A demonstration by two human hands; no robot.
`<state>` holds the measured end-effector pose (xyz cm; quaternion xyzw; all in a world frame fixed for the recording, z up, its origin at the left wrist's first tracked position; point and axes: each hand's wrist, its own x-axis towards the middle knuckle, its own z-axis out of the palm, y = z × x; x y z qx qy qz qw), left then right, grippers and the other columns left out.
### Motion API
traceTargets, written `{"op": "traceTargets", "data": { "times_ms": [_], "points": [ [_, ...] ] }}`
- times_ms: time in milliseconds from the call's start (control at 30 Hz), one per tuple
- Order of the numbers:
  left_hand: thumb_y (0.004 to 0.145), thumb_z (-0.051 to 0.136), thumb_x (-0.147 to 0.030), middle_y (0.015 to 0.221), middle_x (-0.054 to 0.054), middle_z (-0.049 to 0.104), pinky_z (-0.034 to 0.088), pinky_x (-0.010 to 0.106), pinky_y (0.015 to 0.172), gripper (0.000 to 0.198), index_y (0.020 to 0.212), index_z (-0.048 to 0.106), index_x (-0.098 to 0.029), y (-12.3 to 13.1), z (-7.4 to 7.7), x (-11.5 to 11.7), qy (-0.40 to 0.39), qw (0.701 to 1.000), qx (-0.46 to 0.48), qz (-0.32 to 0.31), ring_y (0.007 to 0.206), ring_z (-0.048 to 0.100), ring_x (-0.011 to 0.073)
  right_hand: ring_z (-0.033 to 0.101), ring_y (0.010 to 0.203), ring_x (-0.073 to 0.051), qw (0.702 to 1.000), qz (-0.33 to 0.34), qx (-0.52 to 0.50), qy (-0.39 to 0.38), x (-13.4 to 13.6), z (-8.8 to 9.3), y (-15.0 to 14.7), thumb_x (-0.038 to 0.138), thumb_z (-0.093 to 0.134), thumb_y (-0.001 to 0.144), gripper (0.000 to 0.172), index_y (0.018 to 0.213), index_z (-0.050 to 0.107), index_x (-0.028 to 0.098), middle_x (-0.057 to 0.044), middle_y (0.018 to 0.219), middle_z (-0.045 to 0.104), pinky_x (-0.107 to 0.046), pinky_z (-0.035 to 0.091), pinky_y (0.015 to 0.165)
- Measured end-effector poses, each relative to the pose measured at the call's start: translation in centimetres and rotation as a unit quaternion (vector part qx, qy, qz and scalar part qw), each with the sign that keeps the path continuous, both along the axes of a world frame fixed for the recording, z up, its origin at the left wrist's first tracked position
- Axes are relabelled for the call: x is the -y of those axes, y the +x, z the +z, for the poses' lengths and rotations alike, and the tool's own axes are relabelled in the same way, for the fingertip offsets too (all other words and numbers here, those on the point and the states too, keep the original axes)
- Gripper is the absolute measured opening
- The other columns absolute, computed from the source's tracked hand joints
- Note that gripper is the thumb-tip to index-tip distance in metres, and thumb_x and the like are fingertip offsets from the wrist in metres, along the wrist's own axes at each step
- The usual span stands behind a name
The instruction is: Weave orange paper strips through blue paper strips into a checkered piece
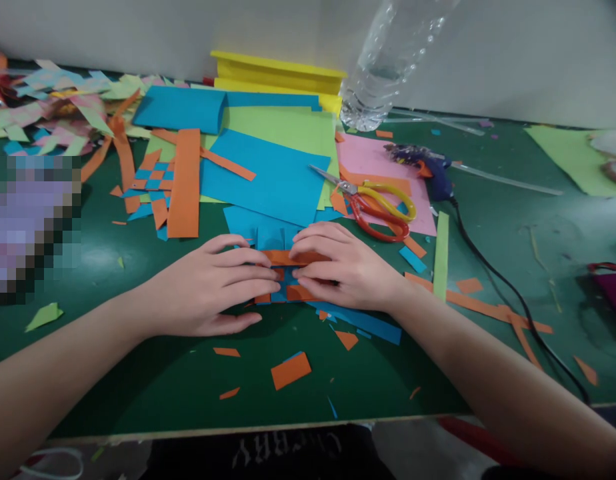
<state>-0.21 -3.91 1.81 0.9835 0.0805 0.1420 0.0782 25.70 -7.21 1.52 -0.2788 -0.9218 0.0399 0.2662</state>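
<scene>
A small woven piece of blue and orange paper strips [277, 258] lies on the green table in front of me. My left hand [215, 283] rests over its left side, fingers stretched and slightly apart. Over the right side is my right hand [341, 267], its bent fingers closed on an orange strip that crosses the blue ones. Blue strips stick up a little at the top edge of the weave. Just beyond it lies a large blue sheet [268, 177]. The fingertips hide parts of the weave.
Scissors [373, 200] and a glue gun [433, 170] with a black cord lie to the right. A water bottle [383, 67] stands behind. Paper scraps [63, 110] pile up at the back left; an orange offcut [291, 371] sits near the front edge.
</scene>
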Motion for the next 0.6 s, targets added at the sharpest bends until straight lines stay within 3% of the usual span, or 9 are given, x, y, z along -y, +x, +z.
{"op": "traceTargets", "data": {
  "times_ms": [367,600],
  "points": [
    [0.092,0.055,-0.029,0.127,0.006,0.065,0.025,0.040,0.114,0.034,0.125,0.054,-0.020,-0.06,0.18,0.19,-0.003,1.000,-0.003,-0.002,0.123,0.054,0.0214,0.061,0.107,-0.023,1.000,0.001,0.004,-0.008,-0.04,-0.08,0.03,0.020,0.055,0.091,0.024,0.071,0.068,0.018,-0.009,0.098,0.069,-0.041,0.049,0.094],
    [0.087,0.056,-0.011,0.106,0.003,0.072,0.041,0.039,0.099,0.032,0.117,0.056,-0.022,-0.32,0.26,-0.08,0.058,0.991,0.103,0.067,0.106,0.064,0.0203,0.060,0.109,-0.023,1.000,-0.002,0.005,-0.020,0.00,-0.20,0.03,0.019,0.055,0.090,0.023,0.072,0.069,0.018,-0.009,0.101,0.069,-0.042,0.049,0.095]
  ]
}}
